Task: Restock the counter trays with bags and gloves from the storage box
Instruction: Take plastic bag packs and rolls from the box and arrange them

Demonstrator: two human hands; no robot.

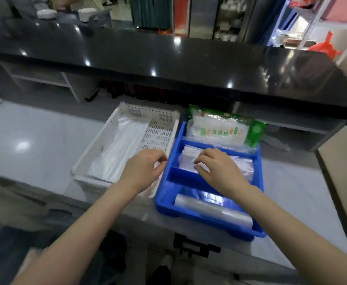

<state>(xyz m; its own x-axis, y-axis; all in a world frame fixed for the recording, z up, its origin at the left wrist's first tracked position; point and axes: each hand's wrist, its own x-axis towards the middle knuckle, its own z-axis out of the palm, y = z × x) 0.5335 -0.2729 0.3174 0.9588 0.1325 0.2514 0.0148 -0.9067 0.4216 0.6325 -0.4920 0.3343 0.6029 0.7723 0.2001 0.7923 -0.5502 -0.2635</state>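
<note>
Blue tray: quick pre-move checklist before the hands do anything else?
1. Blue tray flat on the counter: ok.
2. Far compartment holds the green-printed pack, propped against the back wall: ok.
3. Middle compartment: right hand rests on the clear bag stack; grip on a bag: cannot tell.
4. Near compartment holds the clear roll: ok.
5. Left hand at the white basket's near corner; holding film: cannot tell.
6. Gloves stocked: cannot tell.

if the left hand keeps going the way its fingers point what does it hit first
Probably the left wall of the blue tray: the left hand points right toward it, though depth is hard to judge.
</note>
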